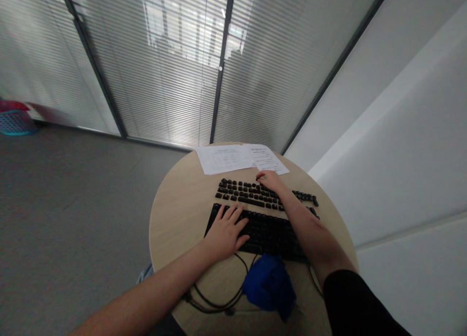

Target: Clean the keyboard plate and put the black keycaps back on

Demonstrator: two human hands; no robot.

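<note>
Black sleeve is sitting closest to the camera, and past it the person's right hand is hovering at the far row of loose black keycaps, which are lying in keyboard order on a round wooden table. Fingers on that one are curling together at the tips, maybe on a keycap, but honestly I can't tell if anything's being pinched. Left hand is resting with fingers spread over the left end of the black keyboard, which is lying just on the near side of the caps. A crumpled blue cloth is sitting between keyboard and person, with a black cable looping beside it, and printed sheets are lying at the far edge. My read: they're sorting or handling single caps right now. Whatever they're moving next, it's calling for a light fingertip pinch, the left hand steadying the board, and not knocking the neighbouring caps with that forearm.
</note>
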